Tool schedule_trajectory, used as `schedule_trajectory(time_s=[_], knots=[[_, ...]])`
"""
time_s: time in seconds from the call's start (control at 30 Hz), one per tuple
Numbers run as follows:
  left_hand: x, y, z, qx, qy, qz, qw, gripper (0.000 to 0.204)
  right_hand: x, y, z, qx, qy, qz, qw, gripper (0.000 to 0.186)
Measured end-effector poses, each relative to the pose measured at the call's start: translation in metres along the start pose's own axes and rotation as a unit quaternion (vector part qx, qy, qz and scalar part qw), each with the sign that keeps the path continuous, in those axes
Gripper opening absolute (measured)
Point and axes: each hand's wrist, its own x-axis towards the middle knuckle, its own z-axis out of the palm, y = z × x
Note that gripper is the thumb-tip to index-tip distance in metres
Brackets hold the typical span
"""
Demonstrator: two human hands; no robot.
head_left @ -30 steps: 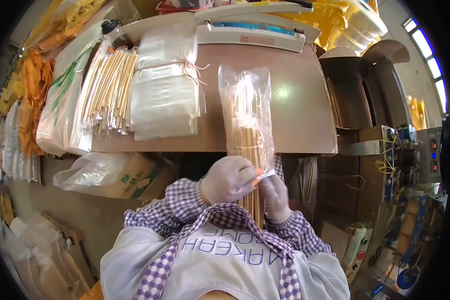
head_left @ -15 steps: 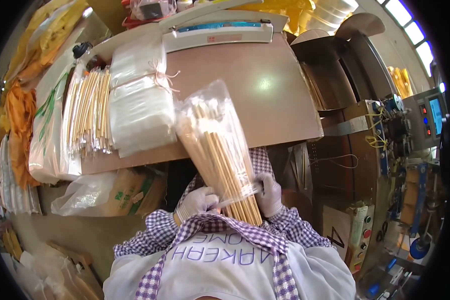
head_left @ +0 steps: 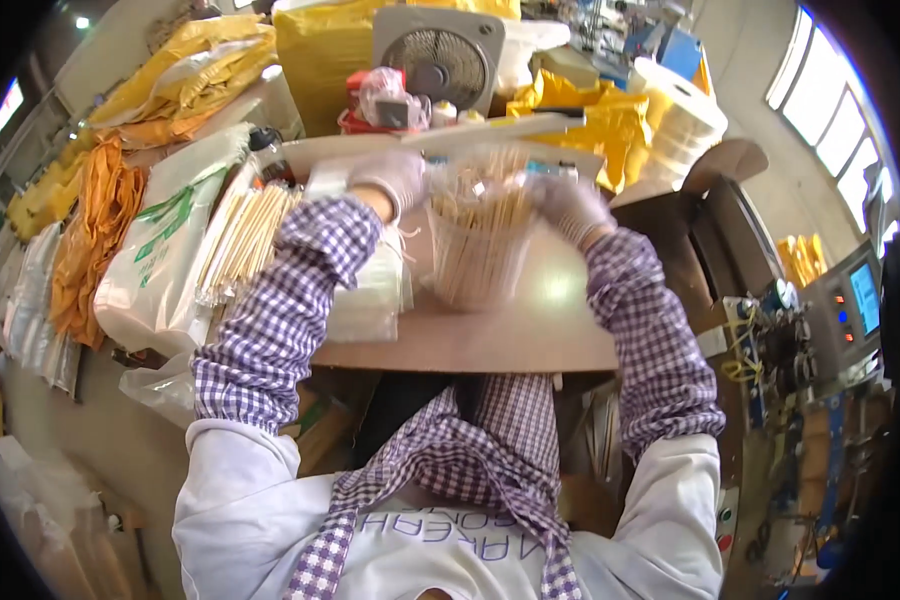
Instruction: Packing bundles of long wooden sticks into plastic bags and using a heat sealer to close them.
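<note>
A clear plastic bag of thin wooden sticks [head_left: 478,235] stretches over the table in front of me, blurred by motion. At its far end, my gloved left hand [head_left: 392,180] closes on the left edge. My right hand [head_left: 572,207], also gloved, grips the opposite edge, with its fingertips smeared. Just beyond the bag lies a long bag sealer [head_left: 520,127], partly covered by the bag and my hands. Left of the bag, a tied stack of flat clear bags [head_left: 355,310] is partly hidden by my left forearm.
Bundled sticks in clear plastic [head_left: 245,240] lie at the left, beside a white bag with green print [head_left: 160,250]. Behind the table stand a box fan [head_left: 438,65] and a large roll of clear film [head_left: 675,115]. A dark metal chute [head_left: 670,225] borders the right side.
Both hands have moved from near my lap out to the table's far side, carrying the bag of sticks. Its closed end now points towards me. My view has tilted up.
</note>
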Motion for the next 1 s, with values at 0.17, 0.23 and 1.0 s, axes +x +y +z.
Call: schedule_trajectory(time_s=[0.17, 0.23, 1.0], knots=[[0.026, -0.014, -0.021, 0.298, 0.124, 0.221, 0.920, 0.023, 0.028, 0.027, 0.000, -0.064, 0.008, 0.021, 0.998, 0.014], [0.026, -0.024, -0.059, -0.002, 0.263, 0.244, 0.933, 0.021, 0.073, 0.005, -0.067, -0.102, 0.100, -0.058, 0.988, 0.014], [0.008, -0.052, 0.045, -0.603, 0.128, 0.114, 0.779, 0.059, 0.050, 0.010, -0.036, 0.153, -0.019, 0.141, 0.978, 0.012]])
